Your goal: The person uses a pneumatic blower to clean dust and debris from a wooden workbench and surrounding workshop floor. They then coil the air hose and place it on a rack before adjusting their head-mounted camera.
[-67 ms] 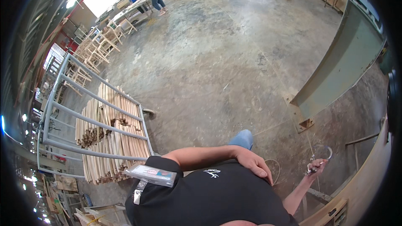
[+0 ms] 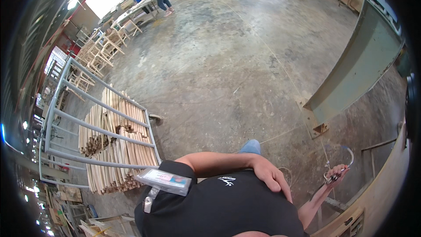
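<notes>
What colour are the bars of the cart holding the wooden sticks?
Grey metal bars, seen in the head view, lower left.

The left hand (image 2: pixel 272 176) is lying flat against the person's own front, palm down, fingers loosely spread and pointing toward the lower right, with the bare left forearm crossing the body from the left and bending at the elbow. The right hand (image 2: pixel 337 174) is reaching out to the right at the end of a nearly straight bare forearm, its fingers curling closed around something small and thin.
</notes>
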A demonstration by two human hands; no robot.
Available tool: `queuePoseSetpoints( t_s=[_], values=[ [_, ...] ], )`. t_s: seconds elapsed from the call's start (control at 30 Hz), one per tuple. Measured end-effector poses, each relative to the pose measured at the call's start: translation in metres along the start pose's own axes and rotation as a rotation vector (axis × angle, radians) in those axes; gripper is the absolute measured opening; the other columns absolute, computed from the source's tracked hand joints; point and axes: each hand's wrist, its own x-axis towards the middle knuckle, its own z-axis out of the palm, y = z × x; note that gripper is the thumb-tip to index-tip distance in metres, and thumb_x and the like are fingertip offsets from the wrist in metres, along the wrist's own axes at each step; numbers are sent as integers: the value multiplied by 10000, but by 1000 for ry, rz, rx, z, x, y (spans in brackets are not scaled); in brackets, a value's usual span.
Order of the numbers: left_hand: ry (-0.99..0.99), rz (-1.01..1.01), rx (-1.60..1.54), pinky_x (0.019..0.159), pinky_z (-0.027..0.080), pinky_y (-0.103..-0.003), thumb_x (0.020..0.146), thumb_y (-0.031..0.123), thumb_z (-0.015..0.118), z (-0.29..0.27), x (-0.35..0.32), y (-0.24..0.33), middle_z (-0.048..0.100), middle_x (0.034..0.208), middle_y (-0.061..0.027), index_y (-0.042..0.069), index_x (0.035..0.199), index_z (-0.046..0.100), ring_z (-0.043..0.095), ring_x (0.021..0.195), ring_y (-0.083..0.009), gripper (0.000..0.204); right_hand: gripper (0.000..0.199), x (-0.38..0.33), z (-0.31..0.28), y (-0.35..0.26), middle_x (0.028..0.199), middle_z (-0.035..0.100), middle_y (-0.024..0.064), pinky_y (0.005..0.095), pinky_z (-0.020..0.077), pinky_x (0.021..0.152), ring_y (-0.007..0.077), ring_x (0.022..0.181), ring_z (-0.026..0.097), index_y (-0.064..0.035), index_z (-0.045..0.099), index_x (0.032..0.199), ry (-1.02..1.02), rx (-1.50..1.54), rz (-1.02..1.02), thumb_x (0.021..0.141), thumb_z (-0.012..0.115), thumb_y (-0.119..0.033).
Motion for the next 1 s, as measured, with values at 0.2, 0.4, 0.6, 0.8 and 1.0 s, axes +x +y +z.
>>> queuePoseSetpoints(
  t_s=[0.2,0.4,0.6,0.8,1.0],
  values=[
    [-33,-735,-3,1103,394,-395,1052,491,516,-62,-14,-82,610,1402,-162,28,1433,561,548,1297,-270,601,327,51,110,51,686,466,-21,276,444,528,98,629,505,-152,466,856,370,-154,-294,1019,640,-377],
    [-178,-1158,1000,937,489,-499,946,584,611,-125,-38,-179,718,1172,-180,70,1208,713,666,1090,-363,586,368,120,278,157,666,539,23,286,460,563,145,633,576,-84,519,769,372,-515,-341,1027,618,-327],
    [-98,-507,1101,800,506,-489,938,413,656,-153,-32,-173,734,1055,-158,50,1070,731,684,935,-378,394,330,135,246,140,604,485,17,350,454,517,149,563,523,-98,504,806,128,-762,-200,1049,580,-309],
    [206,-600,412,891,509,-412,1016,416,600,-105,-71,-29,736,1093,-137,42,1185,705,683,1030,-278,424,267,110,128,8,781,456,10,316,380,486,134,677,482,-103,484,907,-135,259,26,1075,524,-307],
    [18,11,104,1073,418,-446,978,489,641,-73,-91,66,633,1311,-225,-3,1263,683,564,1268,-354,570,125,130,76,-114,827,467,21,327,327,560,138,726,495,-111,482,924,-103,598,-97,965,589,-59]
  ],
)
